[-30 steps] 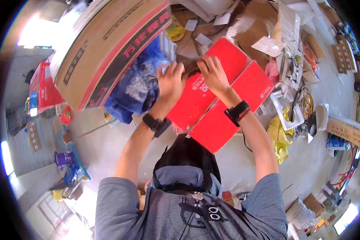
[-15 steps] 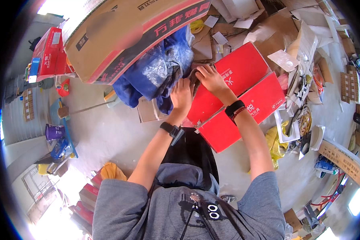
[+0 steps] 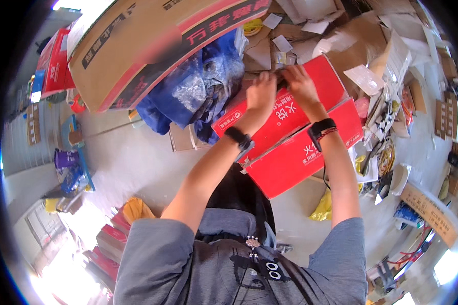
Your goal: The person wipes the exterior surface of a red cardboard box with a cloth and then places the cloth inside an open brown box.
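In front of my body stands a red cardboard box (image 3: 295,170), its two broad red panels parted by a lengthwise seam. Over its far panel is my left hand (image 3: 262,95), fingers bent together at the far edge. Close beside it, my right hand (image 3: 301,84) curls its fingers over that same edge. Something small and dark shows between the two sets of fingertips, too small to name. What lies under the fingers is hidden. Just left of the box, a blue cloth bundle (image 3: 175,91) with clear plastic wrap bulges from under a large brown carton (image 3: 122,56).
Torn cardboard (image 3: 353,40) and papers are heaped beyond the box. A yellow bag (image 3: 321,206) and coiled hose (image 3: 385,152) lie on the floor to the right. On the left are a purple bucket (image 3: 66,158) and red boxes (image 3: 109,239).
Both hands have moved right along the box's far edge, the left now lying over the red panel. The far panel's left end, covered before, is now exposed.
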### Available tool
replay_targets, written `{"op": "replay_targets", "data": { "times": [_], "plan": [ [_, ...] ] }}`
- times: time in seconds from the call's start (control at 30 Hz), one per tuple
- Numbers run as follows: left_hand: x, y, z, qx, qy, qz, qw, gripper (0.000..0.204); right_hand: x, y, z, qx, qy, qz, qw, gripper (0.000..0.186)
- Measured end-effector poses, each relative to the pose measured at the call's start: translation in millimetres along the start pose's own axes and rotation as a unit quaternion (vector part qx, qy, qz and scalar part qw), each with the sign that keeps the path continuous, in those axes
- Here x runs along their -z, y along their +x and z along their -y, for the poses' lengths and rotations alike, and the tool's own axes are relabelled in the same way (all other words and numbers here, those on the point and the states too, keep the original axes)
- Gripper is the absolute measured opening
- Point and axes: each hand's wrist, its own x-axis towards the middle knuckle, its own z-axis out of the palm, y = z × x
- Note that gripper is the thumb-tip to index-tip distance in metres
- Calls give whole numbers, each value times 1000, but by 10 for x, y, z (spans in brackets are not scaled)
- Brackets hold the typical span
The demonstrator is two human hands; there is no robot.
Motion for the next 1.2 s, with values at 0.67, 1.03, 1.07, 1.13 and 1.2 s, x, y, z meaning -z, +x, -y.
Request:
{"op": "replay_targets", "data": {
  "times": [0.67,1.03,1.07,1.13,1.2],
  "plan": [
    [488,152,-15,25,-103,-13,994,15,275,249,42,-60,-47,94,993,30],
    [660,-950,976,14,-97,-26,995,13,-394,-25,1603,-157,82,8,984,30],
    [713,-1028,1026,15,-106,-23,994,13,-377,-40,1694,-154,81,9,985,30],
    [762,-1198,1138,19,-108,-20,994,14,-401,-97,1873,-150,82,18,985,30],
    [816,-1367,1221,28,-111,-14,993,15,-441,-119,2065,-147,81,15,986,26]
  ]
}}
